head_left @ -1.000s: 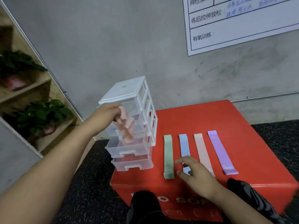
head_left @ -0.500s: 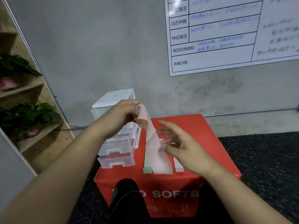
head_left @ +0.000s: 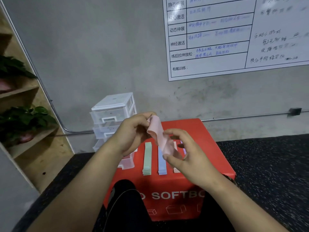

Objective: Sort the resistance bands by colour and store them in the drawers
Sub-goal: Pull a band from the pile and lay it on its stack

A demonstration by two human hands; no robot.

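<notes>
Grey concrete wall behind carries a whiteboard [head_left: 217, 39] printed with 动态伸展, 神经激活, 练后拉伸放松 and 有氧训练; its blue handwriting is too blurred for us to read. Below stands a red box [head_left: 187, 126] lettered "SOFTBO", with a clear plastic drawer unit [head_left: 113, 108] at its left and a green band [head_left: 147, 158] and blue band [head_left: 161, 164] lying flat side by side. Our left hand [head_left: 132, 133] pinches the top of a pink resistance band [head_left: 159, 134] above the box; our right hand [head_left: 189, 154] grips its lower end.
</notes>
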